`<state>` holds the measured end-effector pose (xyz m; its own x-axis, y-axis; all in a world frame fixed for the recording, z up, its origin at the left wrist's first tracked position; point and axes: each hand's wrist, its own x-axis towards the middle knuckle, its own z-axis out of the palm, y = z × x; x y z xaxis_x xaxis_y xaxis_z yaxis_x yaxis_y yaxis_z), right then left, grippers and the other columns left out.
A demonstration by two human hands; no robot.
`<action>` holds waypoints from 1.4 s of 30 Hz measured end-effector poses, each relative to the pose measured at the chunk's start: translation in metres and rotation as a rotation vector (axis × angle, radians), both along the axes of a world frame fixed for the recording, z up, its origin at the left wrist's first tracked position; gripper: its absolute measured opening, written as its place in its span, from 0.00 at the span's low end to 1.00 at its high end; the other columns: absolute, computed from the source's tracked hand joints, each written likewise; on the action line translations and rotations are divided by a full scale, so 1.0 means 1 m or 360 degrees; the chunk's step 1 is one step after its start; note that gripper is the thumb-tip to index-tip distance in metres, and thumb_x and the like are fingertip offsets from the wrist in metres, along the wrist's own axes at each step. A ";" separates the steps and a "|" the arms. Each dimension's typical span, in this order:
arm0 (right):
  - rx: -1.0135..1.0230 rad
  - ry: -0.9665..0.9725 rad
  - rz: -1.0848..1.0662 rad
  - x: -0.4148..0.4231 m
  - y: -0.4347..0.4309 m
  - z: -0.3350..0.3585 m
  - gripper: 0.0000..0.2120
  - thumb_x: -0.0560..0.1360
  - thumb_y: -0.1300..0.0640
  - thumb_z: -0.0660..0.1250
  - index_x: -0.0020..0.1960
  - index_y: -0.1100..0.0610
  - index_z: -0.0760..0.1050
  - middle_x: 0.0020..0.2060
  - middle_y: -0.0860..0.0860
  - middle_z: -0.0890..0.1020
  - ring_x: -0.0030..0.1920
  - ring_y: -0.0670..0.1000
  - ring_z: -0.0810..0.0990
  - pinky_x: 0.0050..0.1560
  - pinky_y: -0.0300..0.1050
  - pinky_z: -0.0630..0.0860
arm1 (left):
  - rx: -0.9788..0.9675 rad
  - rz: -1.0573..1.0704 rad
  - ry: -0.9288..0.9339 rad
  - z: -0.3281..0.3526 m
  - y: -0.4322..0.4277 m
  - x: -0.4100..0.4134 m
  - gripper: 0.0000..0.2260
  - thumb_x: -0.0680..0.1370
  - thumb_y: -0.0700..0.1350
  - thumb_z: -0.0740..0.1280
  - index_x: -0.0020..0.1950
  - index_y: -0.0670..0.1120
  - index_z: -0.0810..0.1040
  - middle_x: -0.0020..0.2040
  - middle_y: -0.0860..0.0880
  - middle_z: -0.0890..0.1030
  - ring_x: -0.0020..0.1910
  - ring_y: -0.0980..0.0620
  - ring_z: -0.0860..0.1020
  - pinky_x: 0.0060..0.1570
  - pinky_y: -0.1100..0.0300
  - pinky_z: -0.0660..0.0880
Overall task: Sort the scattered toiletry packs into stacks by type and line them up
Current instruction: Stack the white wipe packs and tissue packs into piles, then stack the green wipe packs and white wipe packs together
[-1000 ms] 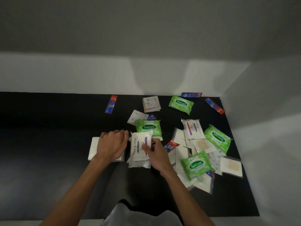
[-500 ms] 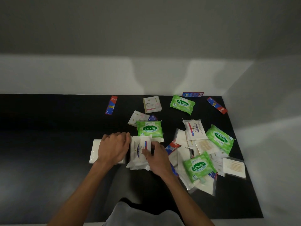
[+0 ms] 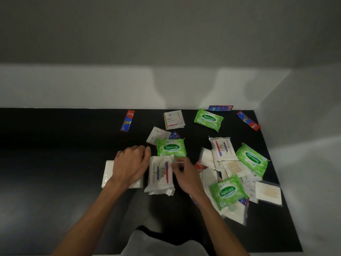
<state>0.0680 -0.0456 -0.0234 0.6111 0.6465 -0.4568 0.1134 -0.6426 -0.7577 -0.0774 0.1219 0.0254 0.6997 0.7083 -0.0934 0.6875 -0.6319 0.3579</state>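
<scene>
A small stack of white Dove packs [image 3: 160,175] lies a little left of the middle of the frame, on the black table [image 3: 55,163]. The left hand [image 3: 130,164] rests palm down on a plain white pack [image 3: 108,173] just left of this stack, with its fingers curled near the stack's upper left corner. The right hand [image 3: 185,174] is at the right edge of the stack, and its fingertips pinch the upper right corner of the top Dove pack. Directly above the stack, a green Sanicare pack [image 3: 171,147] touches its upper edge. To the right of the hands there is a loose pile with two more green Sanicare packs [image 3: 227,191], another Dove pack [image 3: 222,148] and clear bags of cotton swabs [image 3: 268,193], many of them overlapping. In the upper part of the table lie a Dove sachet [image 3: 173,119], one more Sanicare pack [image 3: 208,119] and red Colgate sachets [image 3: 127,120], well apart from each other.
</scene>
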 end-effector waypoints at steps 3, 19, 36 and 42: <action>0.0007 -0.0138 -0.0084 0.021 0.002 0.000 0.16 0.85 0.47 0.65 0.71 0.50 0.73 0.65 0.46 0.82 0.54 0.41 0.78 0.47 0.33 0.70 | -0.0029 -0.0069 -0.0080 0.010 0.007 0.017 0.14 0.85 0.57 0.56 0.47 0.53 0.76 0.38 0.55 0.78 0.33 0.59 0.78 0.39 0.53 0.82; -0.0271 -0.0904 0.0730 0.085 0.056 -0.033 0.34 0.79 0.47 0.73 0.80 0.49 0.65 0.75 0.54 0.72 0.71 0.60 0.74 0.68 0.61 0.75 | -0.0381 -0.0676 0.0883 -0.027 0.062 0.139 0.28 0.76 0.52 0.78 0.72 0.47 0.73 0.68 0.47 0.76 0.63 0.46 0.78 0.63 0.49 0.77; 0.0269 -0.0629 0.0196 0.097 0.039 -0.022 0.22 0.77 0.54 0.77 0.66 0.53 0.72 0.53 0.49 0.82 0.49 0.49 0.84 0.46 0.38 0.81 | -0.0844 -0.0576 -0.0039 -0.009 0.066 0.139 0.18 0.76 0.44 0.78 0.65 0.47 0.79 0.61 0.51 0.83 0.60 0.52 0.82 0.65 0.50 0.78; 0.0657 -0.0111 -0.0235 0.093 0.026 0.007 0.17 0.79 0.47 0.76 0.66 0.49 0.78 0.53 0.40 0.85 0.52 0.36 0.84 0.51 0.33 0.80 | -0.1539 -0.0146 -0.0648 0.020 0.055 0.130 0.13 0.80 0.41 0.74 0.64 0.42 0.81 0.58 0.45 0.87 0.56 0.48 0.87 0.54 0.50 0.85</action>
